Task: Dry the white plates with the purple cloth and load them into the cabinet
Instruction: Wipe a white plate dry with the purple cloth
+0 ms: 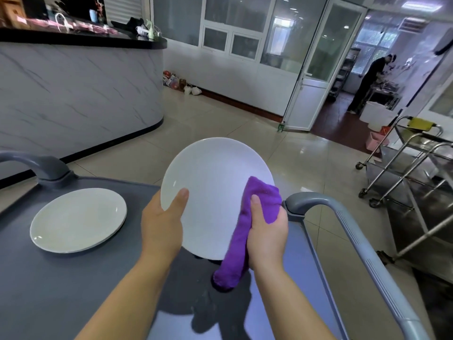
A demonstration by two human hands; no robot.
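Drying is underway at centre: the left hand grips a round white ceramic plate, the right hand clutches a purple terry cloth against it. Lower left, perhaps two stacked plates wait; loading remains.

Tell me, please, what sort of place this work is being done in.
Probably a restaurant or canteen service area: a grey serving cart carries a white plate, steel trolleys stand at the right, and a person in dark clothes works in the back room.

The held plate is smooth, glossy white, ceramic-looking. The purple cloth is soft and nappy. The cart top is matt grey plastic. At three o'clock are trolleys of shiny metal.
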